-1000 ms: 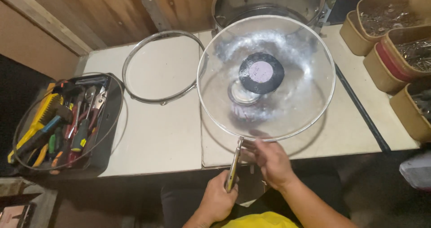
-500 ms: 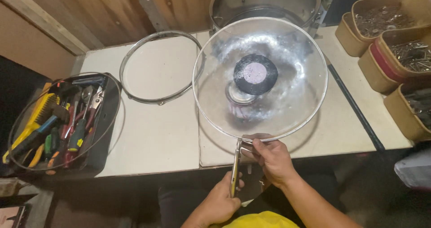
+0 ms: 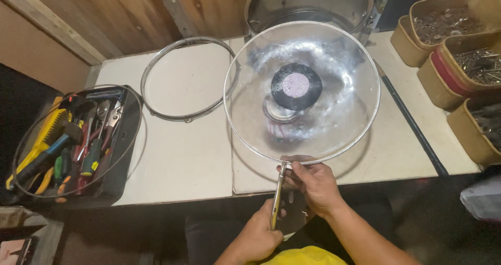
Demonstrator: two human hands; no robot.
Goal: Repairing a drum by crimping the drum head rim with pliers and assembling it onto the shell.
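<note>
Left hand: I close it around a thin metal tool by the near tabletop edge.
Right hand: I pinch the clear drum skin at its near rim.
Drum skin: it sits flat above the tabletop, right of the loose metal hoop.
Change: both hands crept a bit left; the skin barely shifted, so I am working that rim.

Two hands, one clear drumhead, one metal hoop, one drum shell, four fastener tubs, one toolbox.
</note>
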